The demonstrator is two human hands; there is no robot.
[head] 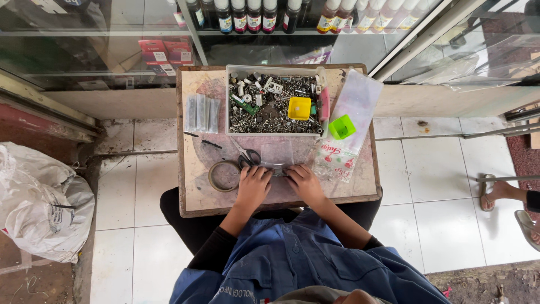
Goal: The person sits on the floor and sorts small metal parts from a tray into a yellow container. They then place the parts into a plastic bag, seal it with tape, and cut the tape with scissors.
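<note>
Worn wood, scuffed and pale, makes up the small table [194, 194] across the person's lap. Both hands rest near its near edge. The left hand [252, 186] lies palm down with fingers curled together, and the right hand [302, 181] sits just beside it, fingers bent inward. Between them they press on a small clear plastic bag [277, 157] lying flat on the table; whether the fingertips pinch its near edge or only hold it down is too small to make out, and what is inside it cannot be seen.

Black-handled scissors [246, 155] lie just far of the left hand, touching a roll of tape [223, 175] to its left. Open tabletop remains at the near left corner and near right edge, though both strips are narrow.

Filling the far middle is a clear tray [274, 101] heaped with screws and small metal parts, with a yellow cup [299, 108] sitting in it. A green cup [341, 126] stands on a stack of long clear bags [354, 121] at the right, which overhangs the table's right edge. A few small filled packets [202, 112] lie at the far left.

Beyond the table a glass cabinet [112, 50] is cut off by the frame. A white sack [42, 202] sits on the floor at the left, and another person's sandalled foot [498, 194] shows at the right edge.
</note>
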